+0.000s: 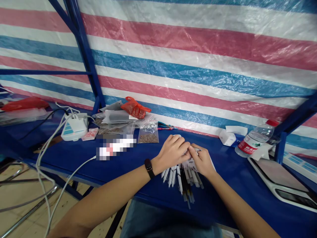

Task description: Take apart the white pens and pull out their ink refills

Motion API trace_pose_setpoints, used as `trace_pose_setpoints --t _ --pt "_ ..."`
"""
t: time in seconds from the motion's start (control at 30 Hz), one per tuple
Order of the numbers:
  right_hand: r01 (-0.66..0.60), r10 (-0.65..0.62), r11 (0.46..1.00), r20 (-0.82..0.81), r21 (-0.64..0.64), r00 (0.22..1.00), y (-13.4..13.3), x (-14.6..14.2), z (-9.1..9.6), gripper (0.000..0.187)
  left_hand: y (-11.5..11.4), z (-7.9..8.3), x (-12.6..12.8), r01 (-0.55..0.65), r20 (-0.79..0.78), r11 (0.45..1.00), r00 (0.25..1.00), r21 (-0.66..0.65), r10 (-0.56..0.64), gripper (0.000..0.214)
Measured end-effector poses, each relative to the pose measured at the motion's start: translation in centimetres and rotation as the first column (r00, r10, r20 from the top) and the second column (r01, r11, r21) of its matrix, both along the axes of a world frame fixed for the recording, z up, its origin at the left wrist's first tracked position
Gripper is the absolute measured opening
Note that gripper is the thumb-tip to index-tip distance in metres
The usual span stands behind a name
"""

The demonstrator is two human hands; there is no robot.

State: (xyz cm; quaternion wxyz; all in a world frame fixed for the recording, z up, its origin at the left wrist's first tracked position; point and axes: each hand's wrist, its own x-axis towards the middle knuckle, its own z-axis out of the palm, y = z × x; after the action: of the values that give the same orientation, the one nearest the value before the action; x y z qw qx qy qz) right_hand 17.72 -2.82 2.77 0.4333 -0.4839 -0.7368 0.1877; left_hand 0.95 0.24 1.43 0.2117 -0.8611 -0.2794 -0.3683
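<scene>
My left hand (173, 150) and my right hand (201, 160) meet over a pile of thin pens or refills (182, 177) on the blue table (223, 195). The fingers of both hands are curled and pinch a small pale part (195, 151) between them; I cannot make out what it is. A black band (149, 168) circles my left wrist. The pens, white and black, fan out toward me below my hands.
A clear bag of brown bits (148, 134), stacked packets (116, 119) and a red bag (135, 107) lie behind. A white power strip (74, 127) with cables sits left. A water bottle (255, 137), a small white box (226, 137) and a scale (282, 180) are on the right.
</scene>
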Motion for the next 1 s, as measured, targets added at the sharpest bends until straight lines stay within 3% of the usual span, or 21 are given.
trace_pose_setpoints --t 0.1,0.2,0.33,0.43,0.5,0.6,0.77,0.87,0.9,0.93,0.97,1.0 --pt "0.103 -0.103 0.995 -0.076 0.003 0.992 0.2 0.2 -0.1 0.07 -0.2 0.1 0.3 -0.067 0.004 0.995 0.998 -0.079 0.067 0.029" --pt "0.16 -0.162 0.987 -0.131 -0.024 0.978 0.4 0.2 -0.3 0.074 -0.5 0.0 0.8 -0.105 -0.069 0.963 0.994 -0.25 0.091 0.03" --pt "0.167 -0.181 0.982 -0.171 -0.089 0.969 0.5 -0.2 -0.5 0.074 -1.4 0.0 1.2 -0.115 -0.097 0.865 0.992 -0.488 0.077 0.024" --pt "0.153 -0.172 0.981 -0.172 -0.121 0.97 0.4 -0.2 -0.4 0.075 -1.7 -0.1 1.2 -0.049 -0.053 0.771 0.998 -0.635 0.02 0.018" --pt "0.137 -0.159 0.981 -0.163 -0.139 0.974 0.4 0.0 -0.4 0.075 -1.7 -0.2 1.1 0.049 0.046 0.685 0.999 -0.727 -0.022 0.018" --pt "0.11 -0.132 0.982 -0.14 -0.154 0.981 0.5 0.6 -0.3 0.075 -1.5 -0.2 0.9 0.242 0.226 0.508 0.97 -0.827 -0.093 0.025" --pt "0.063 -0.078 0.988 -0.102 -0.138 0.992 0.5 1.1 0.2 0.077 -1.4 0.2 0.5 0.503 0.486 0.269 0.864 -0.822 -0.131 0.034" --pt "0.005 -0.018 0.99 -0.09 -0.139 0.996 0.6 1.1 0.9 0.075 -1.3 0.7 0.2 0.57 0.56 0.105 0.821 -0.815 -0.107 0.037" --pt "-0.023 0.011 0.989 -0.088 -0.143 0.996 0.7 1.1 1.1 0.074 -1.1 0.9 0.1 0.571 0.562 0.083 0.82 -0.817 -0.104 0.038" --pt "-0.058 0.045 0.987 -0.088 -0.15 0.995 0.7 1.1 1.3 0.073 -0.9 1.0 -0.1 0.561 0.552 0.096 0.827 -0.822 -0.109 0.039" --pt "-0.097 0.082 0.982 -0.094 -0.163 0.992 0.8 1.2 1.5 0.071 -0.7 1.0 -0.3 0.539 0.526 0.143 0.842 -0.83 -0.118 0.04" --pt "-0.136 0.116 0.974 -0.118 -0.181 0.986 0.9 1.3 1.6 0.069 -0.4 1.0 -0.5 0.498 0.481 0.226 0.867 -0.837 -0.126 0.04"
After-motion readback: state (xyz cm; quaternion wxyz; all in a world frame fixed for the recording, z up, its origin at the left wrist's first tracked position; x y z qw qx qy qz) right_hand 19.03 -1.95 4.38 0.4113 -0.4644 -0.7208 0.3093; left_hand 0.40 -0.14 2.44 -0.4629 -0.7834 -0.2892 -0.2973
